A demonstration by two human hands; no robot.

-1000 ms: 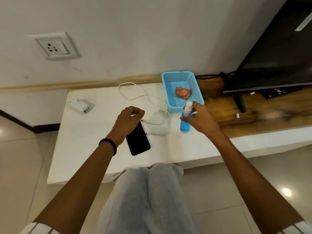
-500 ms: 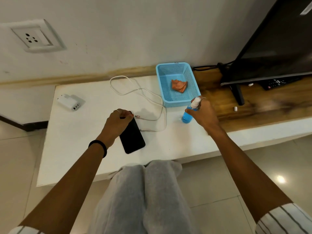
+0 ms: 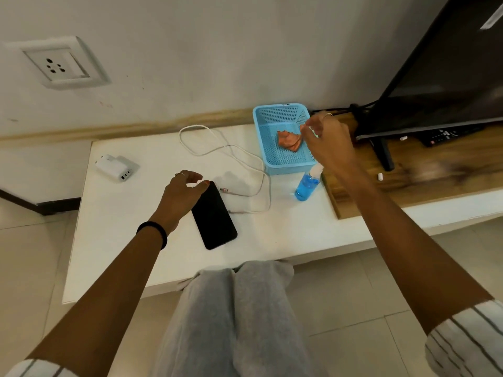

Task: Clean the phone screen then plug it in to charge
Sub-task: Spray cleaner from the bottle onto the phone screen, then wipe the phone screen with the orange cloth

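One head-worn view, looking forward and down.

We saw from above our knees, close over the white table (image 3: 130, 240), facing the wall (image 3: 217, 50); both forearms reached in from the lower corners, wide-angle edges bending.

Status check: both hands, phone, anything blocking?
Left hand open, fingertips at phone. Right hand open above basket, near cloth. Spray bottle standing. Nothing blocking.
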